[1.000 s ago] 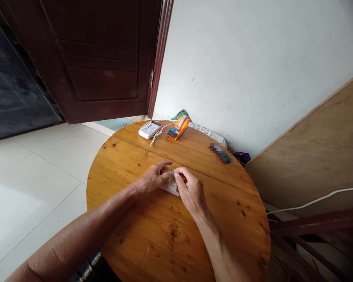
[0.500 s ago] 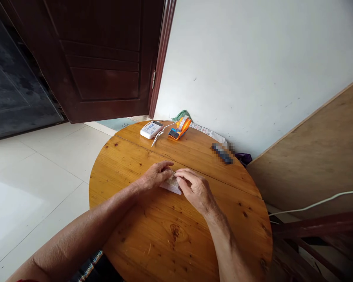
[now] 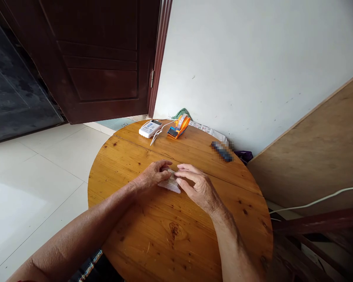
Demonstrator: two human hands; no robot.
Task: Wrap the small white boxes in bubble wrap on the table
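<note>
A small clear plastic packet lies on the round wooden table between my hands; what it holds is too small to make out. My left hand is closed on the packet's left and far side, its thumb laid over the top. At the packet's right edge is my right hand, with its thumb and fingers apart. Its index fingertip is close to the plastic; whether it touches, I cannot tell.
Toward the back of the table are a white box-shaped device with a white cord and an orange tape dispenser. A dark blurred object lies at the right rim. Behind stand a dark red door and a white wall.
My right hand's fingers have spread and drawn slightly away from the packet's edge. My left hand stays on the packet. The view has shifted a little.
</note>
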